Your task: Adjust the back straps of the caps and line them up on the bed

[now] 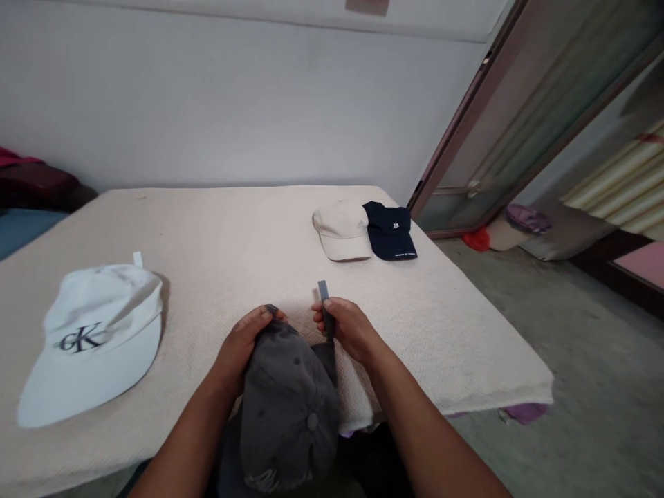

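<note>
A dark grey baseball cap (pixel 290 408) is held low in front of me, its crown facing up at the table's near edge. My left hand (pixel 249 339) pinches the cap's back edge on the left, thumb on top. Between the thumb and fingers of my right hand (pixel 347 325) is the cap's back strap (pixel 323 290), its loose end pointing up and away. The strap's two sides are apart. To the left lies a white cap (pixel 104 325) with black "CK" letters, its own strap end sticking up behind.
A beige cap (pixel 342 232) and a navy cap (pixel 389 228) lie side by side at the far right of the cloth-covered surface (pixel 233 235). Behind it stands a pale wall (pixel 233 104). Dark red and blue items (pixel 31 200) sit at far left. Concrete floor (pixel 586 339) is on the right.
</note>
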A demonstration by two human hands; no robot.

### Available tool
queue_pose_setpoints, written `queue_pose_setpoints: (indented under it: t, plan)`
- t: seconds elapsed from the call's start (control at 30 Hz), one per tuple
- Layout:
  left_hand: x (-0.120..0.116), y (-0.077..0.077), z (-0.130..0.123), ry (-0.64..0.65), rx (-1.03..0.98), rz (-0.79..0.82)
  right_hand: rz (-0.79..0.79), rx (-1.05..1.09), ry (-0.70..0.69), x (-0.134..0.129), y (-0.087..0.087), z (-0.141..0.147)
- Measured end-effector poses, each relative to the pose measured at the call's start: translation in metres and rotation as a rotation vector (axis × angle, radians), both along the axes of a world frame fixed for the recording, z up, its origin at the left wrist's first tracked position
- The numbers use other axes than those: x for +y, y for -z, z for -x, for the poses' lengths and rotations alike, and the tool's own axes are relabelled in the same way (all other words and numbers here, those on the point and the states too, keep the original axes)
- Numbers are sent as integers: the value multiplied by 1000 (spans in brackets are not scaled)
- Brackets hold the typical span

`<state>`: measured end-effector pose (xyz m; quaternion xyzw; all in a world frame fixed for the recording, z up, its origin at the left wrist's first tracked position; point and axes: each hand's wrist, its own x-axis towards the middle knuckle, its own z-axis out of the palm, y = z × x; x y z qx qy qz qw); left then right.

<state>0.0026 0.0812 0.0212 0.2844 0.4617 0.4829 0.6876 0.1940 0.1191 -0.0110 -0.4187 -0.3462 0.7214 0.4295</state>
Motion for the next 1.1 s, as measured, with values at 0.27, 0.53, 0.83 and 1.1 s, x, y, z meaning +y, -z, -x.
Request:
queue_pose_setpoints:
  t: [0.27,0.53,0.83,1.1]
  plan:
    - [6,11,-4,102,-42,4,-3,312,52,4,-7,-11]
    - [-3,-5,-12,199,-2,-60,-64,237,35,7,-13,-3]
    - [-3,-4,-9,192,46,-67,-65,161,-216,0,-24,12]
    - [-5,3,-9,207,20,-114,-45,94,-244,-5,-19,16]
